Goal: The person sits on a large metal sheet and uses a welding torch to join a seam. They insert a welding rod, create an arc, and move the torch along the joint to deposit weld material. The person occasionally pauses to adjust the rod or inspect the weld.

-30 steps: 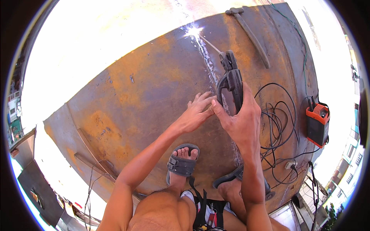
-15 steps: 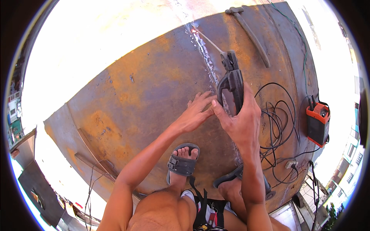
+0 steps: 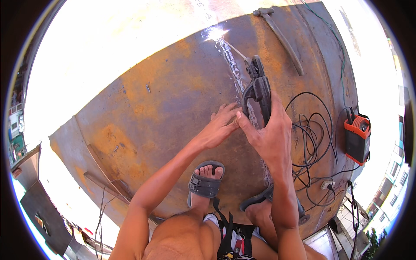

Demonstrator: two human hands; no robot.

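My right hand grips a black electrode holder with a thin welding rod pointing up and left. The rod's tip meets a bright arc spark at the top of a pale weld seam on a large rusty steel plate. My left hand rests flat on the plate, its fingertips touching the holder's lower left side. Both my feet in grey sandals stand on the plate below the hands.
Black cables lie coiled on the plate to the right of my hand. An orange and black welding machine sits at the right edge. A long steel bar lies at the top. The plate's edges drop off left and below.
The arc shone one second ago, was out half a second ago, and is lit again now. Both hands and the holder have stayed almost still.
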